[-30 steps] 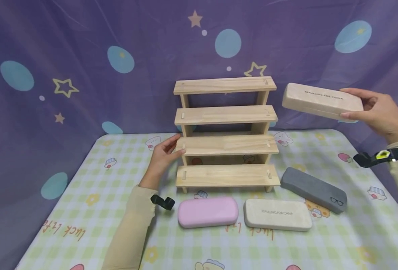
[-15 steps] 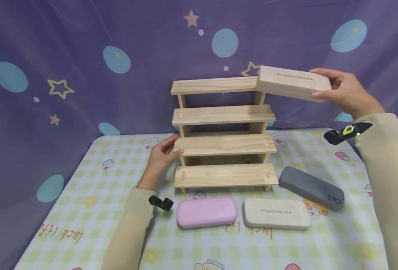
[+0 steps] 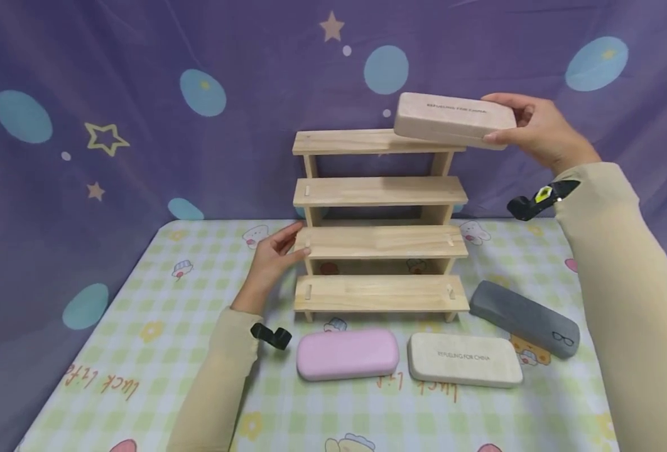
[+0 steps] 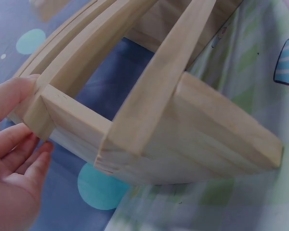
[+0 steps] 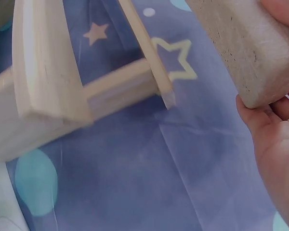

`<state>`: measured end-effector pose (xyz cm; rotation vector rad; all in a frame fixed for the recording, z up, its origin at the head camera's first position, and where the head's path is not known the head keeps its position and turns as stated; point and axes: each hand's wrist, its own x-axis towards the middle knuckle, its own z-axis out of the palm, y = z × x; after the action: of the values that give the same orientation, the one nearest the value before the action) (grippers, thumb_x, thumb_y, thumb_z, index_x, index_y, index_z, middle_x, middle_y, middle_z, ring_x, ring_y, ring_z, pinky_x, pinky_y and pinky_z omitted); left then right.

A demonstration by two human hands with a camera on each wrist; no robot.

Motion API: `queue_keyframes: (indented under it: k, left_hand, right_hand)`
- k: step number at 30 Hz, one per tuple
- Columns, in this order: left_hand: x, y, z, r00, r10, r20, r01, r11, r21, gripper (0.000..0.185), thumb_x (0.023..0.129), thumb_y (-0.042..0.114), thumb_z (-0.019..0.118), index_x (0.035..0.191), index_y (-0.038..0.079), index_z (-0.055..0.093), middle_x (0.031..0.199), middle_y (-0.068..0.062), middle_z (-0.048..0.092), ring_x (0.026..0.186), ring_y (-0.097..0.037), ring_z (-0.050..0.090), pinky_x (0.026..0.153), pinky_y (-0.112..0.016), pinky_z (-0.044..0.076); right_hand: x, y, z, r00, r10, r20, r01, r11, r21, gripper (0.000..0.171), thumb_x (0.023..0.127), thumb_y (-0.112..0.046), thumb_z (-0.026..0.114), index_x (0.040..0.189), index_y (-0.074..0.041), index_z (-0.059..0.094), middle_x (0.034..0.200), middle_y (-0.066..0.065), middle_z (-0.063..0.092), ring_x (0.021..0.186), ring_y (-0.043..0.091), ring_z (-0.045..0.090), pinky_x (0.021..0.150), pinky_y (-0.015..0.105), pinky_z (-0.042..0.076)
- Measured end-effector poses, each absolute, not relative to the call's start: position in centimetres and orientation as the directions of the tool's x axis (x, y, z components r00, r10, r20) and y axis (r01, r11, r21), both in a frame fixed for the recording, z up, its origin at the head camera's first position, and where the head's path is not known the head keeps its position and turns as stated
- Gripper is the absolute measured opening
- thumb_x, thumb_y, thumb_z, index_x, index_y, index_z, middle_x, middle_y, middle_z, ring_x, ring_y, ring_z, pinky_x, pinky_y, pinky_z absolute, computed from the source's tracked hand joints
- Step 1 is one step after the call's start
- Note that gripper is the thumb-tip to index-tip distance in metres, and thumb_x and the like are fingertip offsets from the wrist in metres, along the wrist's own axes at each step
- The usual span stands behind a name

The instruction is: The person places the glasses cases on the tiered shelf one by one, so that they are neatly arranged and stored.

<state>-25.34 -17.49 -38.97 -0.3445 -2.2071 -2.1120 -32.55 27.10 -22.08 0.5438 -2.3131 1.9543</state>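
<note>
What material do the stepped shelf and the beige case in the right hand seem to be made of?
Stepped shelf: looks like pale unfinished wood, with visible grain and matte boards. Beige case held by the right hand: probably a stiff shell covered in suede-like fabric, with a matte, slightly fuzzy surface.

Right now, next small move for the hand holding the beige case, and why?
Probably slide the beige felt glasses case leftward and lower it flat: the right hand holds it tilted over the right end of the wooden tiered rack's top shelf, overhanging, while the left hand steadies the rack.

Beige case (image 5: 245, 50) is held at its end by the right hand (image 5: 277, 139), upper right. Wooden rack (image 5: 53, 91) is seen left of the grip, apart from it, w/ starred purple cloth (image 5: 149, 168) behind.
</note>
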Motion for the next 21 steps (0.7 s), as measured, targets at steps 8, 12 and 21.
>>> queue_keyframes:
  k: [8,12,21]
  left_hand:
    - [-25.7,-17.0,-39.3,-0.974,0.117,0.194,0.195,-0.002,0.981,0.057,0.082,-0.007,0.067,0.134,-0.007,0.047,0.141,-0.019,0.045,0.132,-0.024,0.041,0.111,-0.027,0.032]
    - [-25.7,-16.8,-39.3,-0.973,0.114,0.200,0.203,0.013,0.979,0.056,0.082,-0.005,0.068,0.134,-0.007,0.048,0.139,-0.019,0.047,0.131,-0.023,0.042,0.110,-0.026,0.033]
    - [-25.7,-17.0,-39.4,-0.971,0.107,0.212,0.216,0.032,0.976,0.056,0.082,-0.002,0.069,0.134,-0.005,0.048,0.140,-0.018,0.047,0.131,-0.023,0.042,0.110,-0.026,0.033]
  right_hand:
    - [-33.9,24.6,-22.3,-0.938,-0.246,0.242,-0.295,0.203,-0.934,0.057,0.075,0.008,0.072,0.127,-0.014,0.059,0.112,-0.003,0.059,0.098,0.011,0.050,0.077,0.015,0.045]
    - [-34.5,23.5,-22.2,-0.943,-0.252,0.217,-0.282,0.257,-0.924,0.060,0.077,0.001,0.073,0.131,-0.016,0.056,0.115,-0.003,0.056,0.101,0.011,0.047,0.078,0.014,0.043]
    - [-36.0,21.1,-22.3,-0.935,-0.324,0.142,-0.203,0.165,-0.965,0.059,0.076,0.004,0.071,0.130,-0.013,0.055,0.113,0.001,0.054,0.100,0.014,0.047,0.078,0.018,0.046]
